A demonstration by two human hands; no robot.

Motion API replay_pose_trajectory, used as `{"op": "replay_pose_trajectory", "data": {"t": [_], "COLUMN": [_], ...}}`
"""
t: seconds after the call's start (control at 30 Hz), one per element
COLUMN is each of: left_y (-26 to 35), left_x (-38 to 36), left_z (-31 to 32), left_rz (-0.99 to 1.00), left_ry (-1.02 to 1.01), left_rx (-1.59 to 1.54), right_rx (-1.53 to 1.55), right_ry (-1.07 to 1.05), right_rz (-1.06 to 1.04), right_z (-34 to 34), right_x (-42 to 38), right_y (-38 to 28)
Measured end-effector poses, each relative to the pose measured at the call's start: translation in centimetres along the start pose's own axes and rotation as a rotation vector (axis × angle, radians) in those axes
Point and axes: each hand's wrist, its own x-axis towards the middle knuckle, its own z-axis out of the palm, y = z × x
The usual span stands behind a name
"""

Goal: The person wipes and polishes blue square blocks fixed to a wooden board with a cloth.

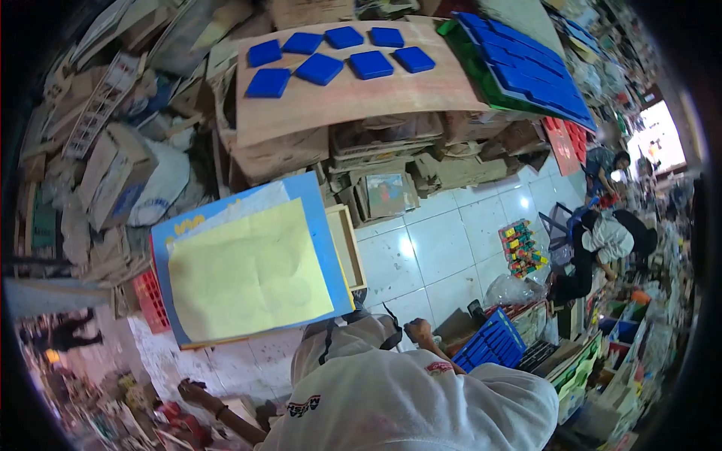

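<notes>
My left hand [197, 394] hangs low at the left over the floor, below the table's corner, with its fingers loosely apart and nothing seen in it. My right hand [418, 331] is beside my body, its fingers curled in; whatever may be inside is hidden. Between the hands and higher up, a yellow sheet [252, 274] lies slightly creased on a blue board [307, 201]. Neither hand touches them. Several blue square pieces [319, 69] rest on a long pale board [361, 98] at the top.
Stacked blue panels [526, 64] lie at the pale board's right end. Cardboard boxes [120, 177] pile up at the left. A blue crate [489, 342] is near my right arm. Colourful small items [521, 249] stand on the tiled floor [444, 244]. Two people [602, 240] are at the right.
</notes>
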Motion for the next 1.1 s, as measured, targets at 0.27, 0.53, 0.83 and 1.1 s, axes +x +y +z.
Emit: {"op": "replay_pose_trajectory", "data": {"t": [0.27,0.53,0.83,1.1], "left_y": [-28.3,-37.3,-23.1,-45.4], "left_x": [-16.5,-21.6,-5.9,-14.7], "left_z": [-7.6,-4.8,-13.4,-21.5], "left_rz": [-0.224,0.251,-0.548,-1.018], "left_ry": [-0.846,-1.204,-0.573,-0.533], "left_rx": [0.600,0.493,-0.377,-0.373], "right_rx": [-0.288,-0.670,-0.971,-0.691], "right_ry": [-0.009,-0.102,-0.472,-0.547], "right_rz": [-0.545,-0.397,-0.519,-0.759], "right_z": [-0.5,3.0,18.0,32.4], "right_x": [9.5,3.6,0.1,-8.0], "right_y": [0.8,-1.4,-6.3,-23.9]}}
